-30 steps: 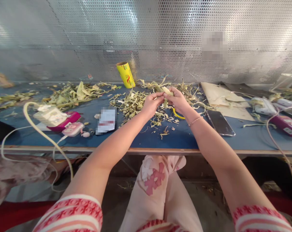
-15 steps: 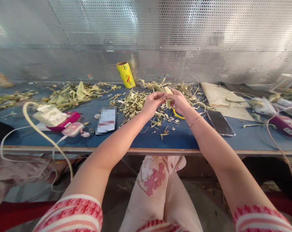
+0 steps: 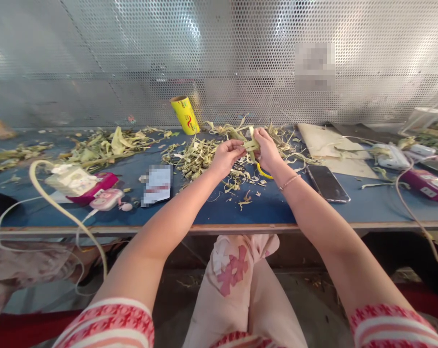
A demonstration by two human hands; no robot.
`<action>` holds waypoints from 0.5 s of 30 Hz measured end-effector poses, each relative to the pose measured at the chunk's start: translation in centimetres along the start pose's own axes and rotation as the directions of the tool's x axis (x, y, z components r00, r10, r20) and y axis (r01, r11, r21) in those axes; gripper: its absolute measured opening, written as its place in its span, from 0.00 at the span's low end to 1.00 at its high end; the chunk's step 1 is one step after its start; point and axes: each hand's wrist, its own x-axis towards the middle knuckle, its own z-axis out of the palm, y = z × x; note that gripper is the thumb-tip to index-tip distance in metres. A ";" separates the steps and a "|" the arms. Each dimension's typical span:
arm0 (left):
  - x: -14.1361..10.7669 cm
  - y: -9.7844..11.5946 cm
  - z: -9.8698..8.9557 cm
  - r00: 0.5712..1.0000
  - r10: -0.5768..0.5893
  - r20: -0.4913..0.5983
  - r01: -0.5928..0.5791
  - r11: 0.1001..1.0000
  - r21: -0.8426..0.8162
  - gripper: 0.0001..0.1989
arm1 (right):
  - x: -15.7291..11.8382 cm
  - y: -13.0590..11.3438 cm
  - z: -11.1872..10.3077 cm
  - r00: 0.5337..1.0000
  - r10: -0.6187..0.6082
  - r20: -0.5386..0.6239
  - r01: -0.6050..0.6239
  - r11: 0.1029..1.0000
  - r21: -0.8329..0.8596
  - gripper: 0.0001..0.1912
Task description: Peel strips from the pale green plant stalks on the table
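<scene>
The leaf strips [image 3: 250,145] are between the two hands, above the surface [image 3: 226,212]; one strip seems to cross another there. The left hand [image 3: 225,158] pinches an end with its fingertips close together, and the right hand [image 3: 269,149] holds the other side, its thumb and fingers drawn near; the hidden fingers one cannot tell. The strips look very light, thin and rather soft, so they should bend easily, but they may split along their length if pulled hard. It seems best to take them flat between thumb and finger, close to the crossing.

To the left of the hands and a little behind them lies a leaf pile [image 3: 193,157]. Just below the right hand is a yellow ring [image 3: 263,171], partly hidden. Beyond the left hand stands a yellow tube [image 3: 185,117], slightly tilted. Right of the right wrist lies a dark phone [image 3: 328,183].
</scene>
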 end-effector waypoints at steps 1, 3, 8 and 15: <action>0.0 0.1 0.0 1.000 -0.003 0.001 0.003 1.000 -0.007 0.07 | 0.1 0.1 -0.1 1.000 -0.005 -0.006 0.005 1.000 -0.011 0.19; -0.1 0.2 0.1 1.000 -0.006 0.007 0.006 1.000 -0.026 0.07 | 0.5 0.3 -0.4 1.000 -0.019 -0.013 0.018 0.999 -0.038 0.19; -0.1 0.2 0.0 0.999 -0.003 0.054 0.006 0.998 -0.059 0.10 | 1.4 0.7 -1.5 0.999 -0.045 0.014 0.046 0.998 -0.050 0.25; -0.3 -0.2 -0.2 0.971 -0.105 0.213 0.105 0.994 0.015 0.19 | 1.0 0.0 -1.6 0.999 -0.022 -0.042 0.020 0.999 -0.046 0.15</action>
